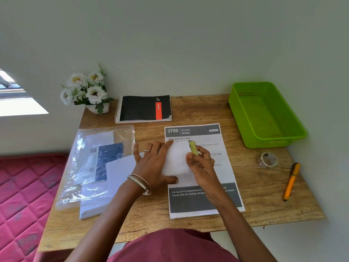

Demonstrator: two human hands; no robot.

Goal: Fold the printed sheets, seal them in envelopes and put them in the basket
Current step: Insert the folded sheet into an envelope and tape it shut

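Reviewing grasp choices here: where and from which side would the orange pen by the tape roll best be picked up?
Pinch the orange pen at mid-barrel from above, fingers across its width. It lies flat and alone on the table, running near to far, its sides free; the tape roll sits apart, so the right side is easiest.

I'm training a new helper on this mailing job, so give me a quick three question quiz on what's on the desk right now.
1. True or false: the green basket already holds a sealed envelope.
2. Which hand presses flat on the white envelope?
A. left hand
B. right hand
C. neither
3. Fill in: the orange pen lies near the roll of ____.

Key:
1. False; nothing shows inside it.
2. A; the right hand pinches a small yellow-green stick at the envelope's edge, over the printed sheet.
3. tape
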